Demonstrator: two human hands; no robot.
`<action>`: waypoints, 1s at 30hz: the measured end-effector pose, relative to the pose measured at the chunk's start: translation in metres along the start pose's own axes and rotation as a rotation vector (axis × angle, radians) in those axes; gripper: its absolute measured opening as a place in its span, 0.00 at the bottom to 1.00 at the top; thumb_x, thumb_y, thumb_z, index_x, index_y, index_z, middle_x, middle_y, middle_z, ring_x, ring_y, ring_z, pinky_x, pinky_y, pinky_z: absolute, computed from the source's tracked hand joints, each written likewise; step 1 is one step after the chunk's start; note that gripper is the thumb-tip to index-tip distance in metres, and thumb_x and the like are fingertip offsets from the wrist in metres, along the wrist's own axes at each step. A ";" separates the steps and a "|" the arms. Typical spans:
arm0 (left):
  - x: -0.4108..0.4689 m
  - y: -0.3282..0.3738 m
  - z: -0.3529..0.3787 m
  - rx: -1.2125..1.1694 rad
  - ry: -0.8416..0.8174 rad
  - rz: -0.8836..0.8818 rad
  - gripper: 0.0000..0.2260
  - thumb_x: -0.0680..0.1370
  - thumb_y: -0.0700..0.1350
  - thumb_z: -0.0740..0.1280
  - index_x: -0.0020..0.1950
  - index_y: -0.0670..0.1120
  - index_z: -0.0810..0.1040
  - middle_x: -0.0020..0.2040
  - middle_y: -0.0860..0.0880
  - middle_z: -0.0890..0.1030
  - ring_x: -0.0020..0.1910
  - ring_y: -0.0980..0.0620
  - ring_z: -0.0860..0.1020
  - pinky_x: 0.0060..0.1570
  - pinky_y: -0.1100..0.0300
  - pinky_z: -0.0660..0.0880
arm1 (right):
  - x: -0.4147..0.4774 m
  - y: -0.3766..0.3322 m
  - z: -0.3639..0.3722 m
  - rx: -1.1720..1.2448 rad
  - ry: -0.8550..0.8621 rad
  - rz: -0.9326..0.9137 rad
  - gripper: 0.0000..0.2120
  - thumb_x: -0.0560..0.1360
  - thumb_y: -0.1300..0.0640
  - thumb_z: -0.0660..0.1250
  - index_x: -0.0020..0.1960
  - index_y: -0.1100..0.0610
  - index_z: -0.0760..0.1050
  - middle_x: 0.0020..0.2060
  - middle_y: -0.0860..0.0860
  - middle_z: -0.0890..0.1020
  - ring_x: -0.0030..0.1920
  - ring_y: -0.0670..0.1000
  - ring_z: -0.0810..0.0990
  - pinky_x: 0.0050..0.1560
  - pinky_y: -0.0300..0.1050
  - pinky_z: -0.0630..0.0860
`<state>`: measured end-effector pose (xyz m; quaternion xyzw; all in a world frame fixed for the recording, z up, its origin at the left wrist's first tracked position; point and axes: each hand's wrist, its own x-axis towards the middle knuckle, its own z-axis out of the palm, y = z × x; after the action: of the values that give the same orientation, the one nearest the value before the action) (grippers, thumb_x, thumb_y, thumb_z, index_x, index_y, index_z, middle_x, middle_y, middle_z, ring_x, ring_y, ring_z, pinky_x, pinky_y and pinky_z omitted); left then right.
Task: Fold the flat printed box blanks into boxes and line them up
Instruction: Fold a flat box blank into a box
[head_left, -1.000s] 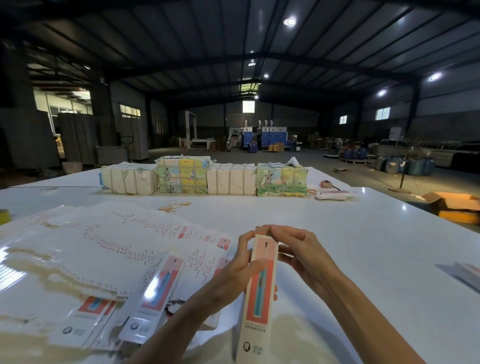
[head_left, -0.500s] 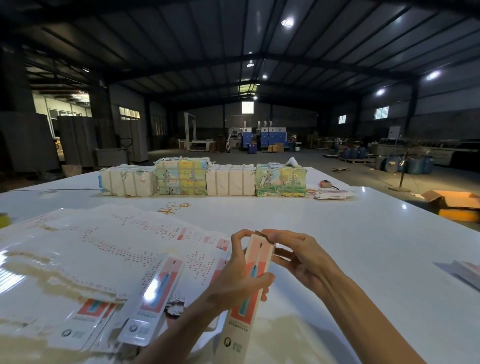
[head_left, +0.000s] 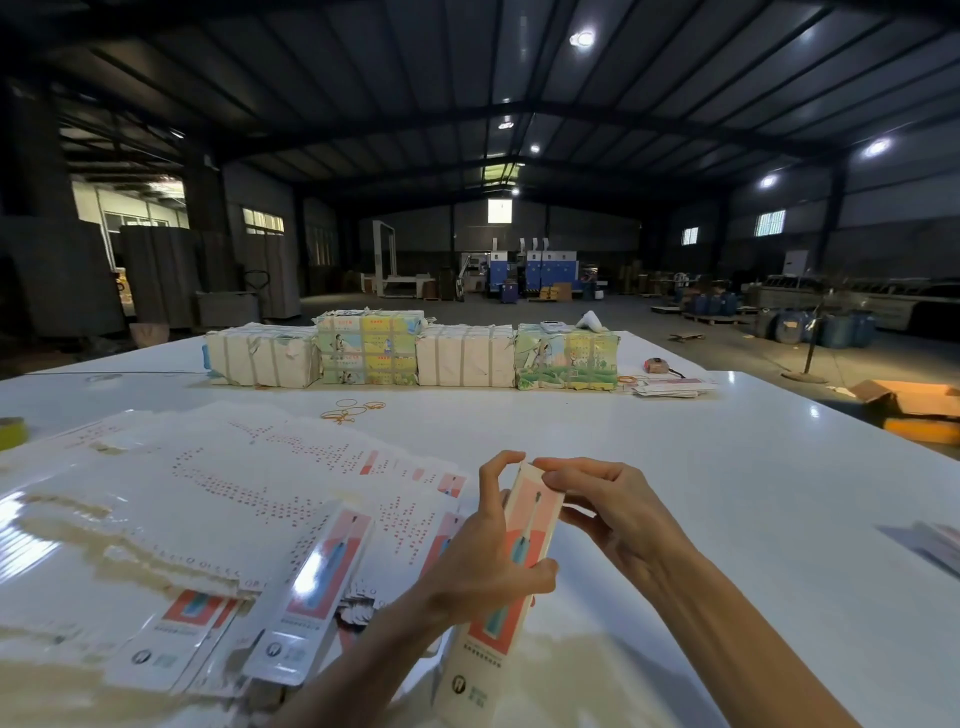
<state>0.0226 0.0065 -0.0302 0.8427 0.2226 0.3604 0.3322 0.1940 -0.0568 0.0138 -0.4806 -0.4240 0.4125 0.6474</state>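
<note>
I hold a long, narrow printed box (head_left: 530, 525) with a salmon panel and a teal toothbrush picture, tilted over the white table (head_left: 727, 493). My left hand (head_left: 488, 561) wraps its middle, index finger raised beside the top. My right hand (head_left: 597, 504) pinches the box's top end with its fingertips. To the left lies a wide spread of flat white printed blanks (head_left: 218, 488). One formed box (head_left: 317, 587) rests on that pile, with more salmon-printed pieces (head_left: 182, 623) beside it.
Four strapped bundles (head_left: 415, 356) stand in a row at the table's far side, with rubber bands (head_left: 353, 410) in front and a small stack of flat cards (head_left: 670, 387) to their right. An orange carton (head_left: 914, 410) sits beyond the right edge.
The box has tilted and slid lower in my grip. My left hand moved from its upper part down to its middle, while my right fingers stayed at the top end.
</note>
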 end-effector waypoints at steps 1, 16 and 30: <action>0.000 -0.001 0.000 0.004 0.013 0.000 0.45 0.73 0.51 0.78 0.74 0.70 0.48 0.60 0.58 0.78 0.49 0.57 0.85 0.43 0.59 0.85 | -0.001 0.000 0.001 -0.017 -0.010 -0.018 0.08 0.80 0.63 0.71 0.49 0.58 0.90 0.51 0.56 0.89 0.52 0.53 0.89 0.45 0.42 0.84; 0.005 -0.008 0.006 -0.245 0.130 -0.100 0.37 0.74 0.48 0.79 0.71 0.66 0.58 0.47 0.53 0.82 0.38 0.43 0.86 0.36 0.52 0.85 | -0.007 0.015 0.018 -0.279 0.070 -0.295 0.12 0.81 0.58 0.73 0.51 0.42 0.89 0.50 0.43 0.89 0.52 0.47 0.88 0.51 0.40 0.84; 0.014 -0.018 0.009 -0.473 0.180 -0.280 0.29 0.75 0.55 0.74 0.66 0.75 0.61 0.63 0.49 0.81 0.58 0.46 0.85 0.58 0.43 0.84 | 0.003 0.032 0.020 -0.503 0.153 -0.304 0.21 0.84 0.47 0.66 0.76 0.48 0.72 0.71 0.45 0.78 0.63 0.44 0.80 0.57 0.36 0.80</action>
<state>0.0357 0.0238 -0.0410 0.6676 0.2753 0.4262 0.5448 0.1724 -0.0418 -0.0133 -0.5866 -0.5298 0.1554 0.5924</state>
